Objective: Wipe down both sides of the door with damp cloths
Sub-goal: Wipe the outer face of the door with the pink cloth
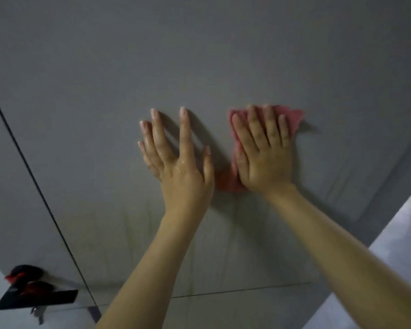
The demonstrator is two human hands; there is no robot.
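We view a grey door point(199, 55) from below, with both hands raised flat against its panel. The right hand point(263, 153) lies with fingers straight and slightly spread over a pink cloth point(293, 117), pressing it to the door; the cloth shows beyond the fingertips at upper right and past the heel of the palm at lower left. The left hand point(178, 160) rests bare on the panel just beside the cloth, fingers extended and fanned, thumb nearest the cloth, its skin glistening with moisture; it holds nothing. Faint vertical streaks mark the panel below the hands. We note a dark seam point(33, 174) running diagonally along the left of the panel, and at lower left a black handle point(38, 299) with a red-and-black object point(24, 274) just above it.
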